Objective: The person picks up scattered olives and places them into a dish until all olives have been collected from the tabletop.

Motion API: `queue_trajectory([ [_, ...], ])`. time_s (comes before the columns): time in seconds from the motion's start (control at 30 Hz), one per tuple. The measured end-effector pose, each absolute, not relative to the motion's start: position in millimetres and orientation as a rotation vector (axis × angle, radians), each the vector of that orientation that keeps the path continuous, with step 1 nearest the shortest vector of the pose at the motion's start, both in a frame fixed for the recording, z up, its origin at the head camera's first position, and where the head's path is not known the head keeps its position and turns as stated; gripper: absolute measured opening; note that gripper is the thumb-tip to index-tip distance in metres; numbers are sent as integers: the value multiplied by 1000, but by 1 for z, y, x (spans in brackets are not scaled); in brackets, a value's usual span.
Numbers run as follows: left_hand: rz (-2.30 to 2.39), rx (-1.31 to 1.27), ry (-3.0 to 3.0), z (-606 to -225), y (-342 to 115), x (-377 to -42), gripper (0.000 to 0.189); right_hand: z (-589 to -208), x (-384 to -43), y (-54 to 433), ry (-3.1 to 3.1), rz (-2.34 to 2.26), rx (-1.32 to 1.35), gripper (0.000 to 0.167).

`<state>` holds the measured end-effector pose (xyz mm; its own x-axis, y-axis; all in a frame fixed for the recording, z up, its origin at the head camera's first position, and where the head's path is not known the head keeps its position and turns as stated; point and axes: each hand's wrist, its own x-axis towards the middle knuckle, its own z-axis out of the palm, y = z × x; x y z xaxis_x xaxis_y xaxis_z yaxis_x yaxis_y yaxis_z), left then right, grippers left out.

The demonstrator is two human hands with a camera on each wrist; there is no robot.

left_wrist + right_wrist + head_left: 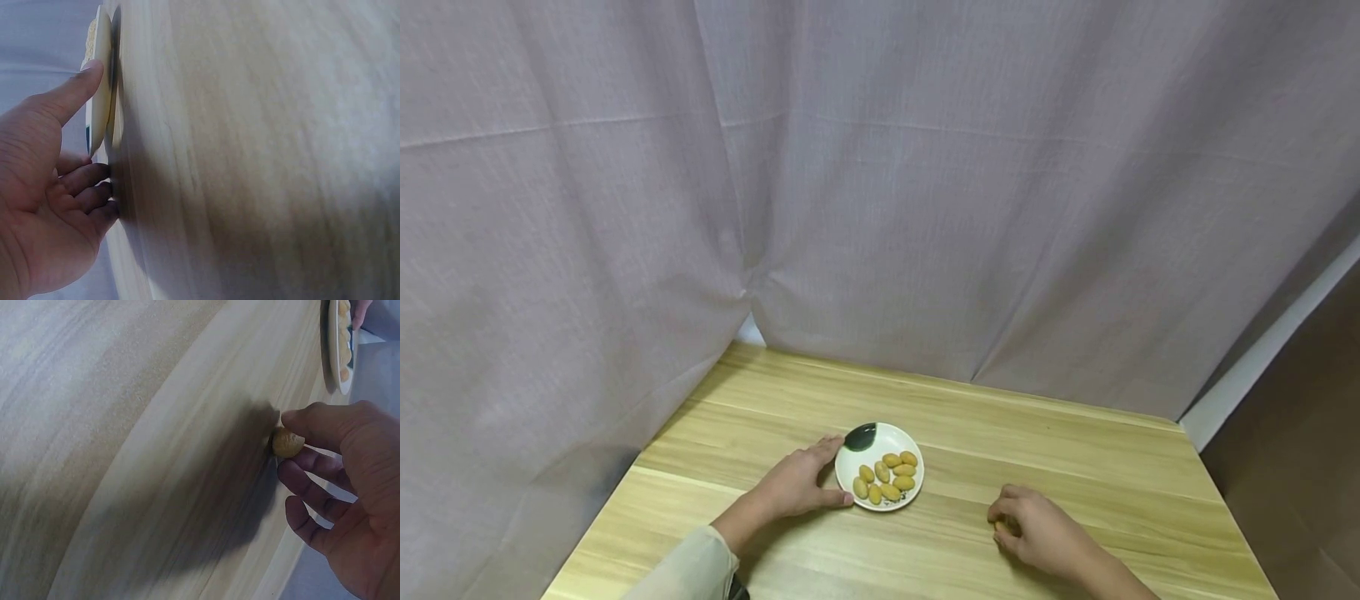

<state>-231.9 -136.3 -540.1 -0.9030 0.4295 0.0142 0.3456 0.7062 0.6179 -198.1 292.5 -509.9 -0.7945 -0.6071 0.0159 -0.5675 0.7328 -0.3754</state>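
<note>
A round white plate [889, 437] with a dark green patch at its rim stands on the wooden table. Several small yellow oval fruits [891, 492] lie on it, mostly toward its near and right side. My left hand [796, 482] holds the plate by its left edge, thumb at the near rim and fingertips at the far rim. To the right of the plate, my right hand [1037, 527] pinches one yellow oval fruit [289, 444] between thumb and index finger, low over the tabletop. Whether that fruit touches the wood I cannot tell.
The light wooden table [970, 467] ends at a grey-mauve curtain [880, 208] behind and on the left. At the right side stands a dark brown surface [1300, 433].
</note>
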Motion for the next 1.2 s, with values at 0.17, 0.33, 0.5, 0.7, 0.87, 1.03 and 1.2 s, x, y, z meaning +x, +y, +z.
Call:
queue_trajectory([
  [0.17, 968, 634, 2781, -541, -136, -232, 109, -509, -198, 292, 2837, -576, -996, 20],
  [0.33, 958, 638, 2790, -542, -136, -233, 109, -510, -198, 293, 2809, -601, -987, 21],
  [0.5, 959, 640, 2793, -543, -136, -233, 109, -509, -199, 292, 2785, -619, -965, 21],
  [0.7, 970, 634, 2786, -541, -136, -232, 109, -507, -204, 288, 2786, -637, -967, 21],
  [0.87, 961, 629, 2780, -542, -136, -233, 110, -504, -206, 280, 2830, -614, -1010, 21],
  [1.03, 955, 627, 2779, -542, -136, -232, 111, -500, -210, 270, 2894, -582, -1078, 21],
  [1.2, 958, 627, 2778, -542, -136, -232, 111, -496, -214, 259, 2930, -549, -1095, 25],
])
